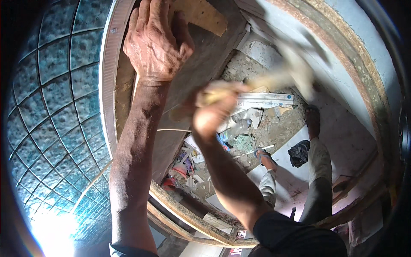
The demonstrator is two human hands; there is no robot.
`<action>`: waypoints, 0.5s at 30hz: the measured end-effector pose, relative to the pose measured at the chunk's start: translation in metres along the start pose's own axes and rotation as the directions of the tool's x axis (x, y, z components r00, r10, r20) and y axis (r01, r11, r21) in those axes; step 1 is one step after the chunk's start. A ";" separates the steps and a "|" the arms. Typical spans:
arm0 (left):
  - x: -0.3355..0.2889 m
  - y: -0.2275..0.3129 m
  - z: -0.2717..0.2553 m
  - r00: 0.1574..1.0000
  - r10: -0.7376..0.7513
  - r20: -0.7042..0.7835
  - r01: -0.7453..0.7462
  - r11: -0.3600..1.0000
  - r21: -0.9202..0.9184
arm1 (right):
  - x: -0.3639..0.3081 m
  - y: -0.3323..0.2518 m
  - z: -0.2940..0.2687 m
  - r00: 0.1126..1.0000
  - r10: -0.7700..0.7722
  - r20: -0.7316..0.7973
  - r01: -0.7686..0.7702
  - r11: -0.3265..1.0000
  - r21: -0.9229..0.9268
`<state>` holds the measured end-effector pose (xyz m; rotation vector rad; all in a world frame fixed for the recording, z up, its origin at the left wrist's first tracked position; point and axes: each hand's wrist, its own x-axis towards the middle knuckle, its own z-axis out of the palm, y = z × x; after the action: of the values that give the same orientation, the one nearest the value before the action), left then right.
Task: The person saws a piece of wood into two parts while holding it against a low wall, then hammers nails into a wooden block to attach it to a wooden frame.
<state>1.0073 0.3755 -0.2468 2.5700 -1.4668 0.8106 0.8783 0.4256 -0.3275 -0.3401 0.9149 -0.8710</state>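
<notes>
Fingers of the left hand point(156, 53) run off the top edge; I cannot tell if they hold the wooden piece point(205, 18) beside them. The blurry right hand point(213, 109) has fingers curled around a hammer point(269, 80), its head smeared too.

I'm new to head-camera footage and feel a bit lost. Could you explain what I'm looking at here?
There is no machine here, just a person's two bare hands. The single picture comes from a wide fisheye camera worn on the head and looking down, so straight edges bend near its rim.

The right hand holds what looks like a hammer, badly blurred. The left hand is up against a flat piece of wood; how firm its grip is, I can't tell.

Below, the floor is strewn with rubble, along with a long white package and a black bag.
</notes>
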 end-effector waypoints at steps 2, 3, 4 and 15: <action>-0.010 -0.013 -0.012 0.997 -0.072 0.011 0.073 0.996 -0.050 | -0.020 0.000 0.013 0.782 0.536 0.318 -0.522 0.842 -0.136; -0.012 -0.019 -0.012 0.997 -0.079 -0.007 0.078 0.994 -0.078 | -0.016 -0.006 0.007 0.714 0.680 0.170 -0.685 0.728 -0.033; -0.016 -0.023 -0.010 0.996 -0.084 -0.026 0.081 0.991 -0.107 | -0.019 -0.006 -0.006 0.758 0.626 0.184 -0.612 0.780 -0.133; -0.050 -0.025 -0.031 0.963 -0.233 -0.133 0.105 0.786 -0.609 | -0.039 -0.011 -0.008 0.925 0.206 0.320 -0.186 0.978 -0.090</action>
<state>0.9947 0.4381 -0.2396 2.0300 -1.1621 0.4593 0.8538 0.4497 -0.3041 -0.4220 0.6516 -0.5812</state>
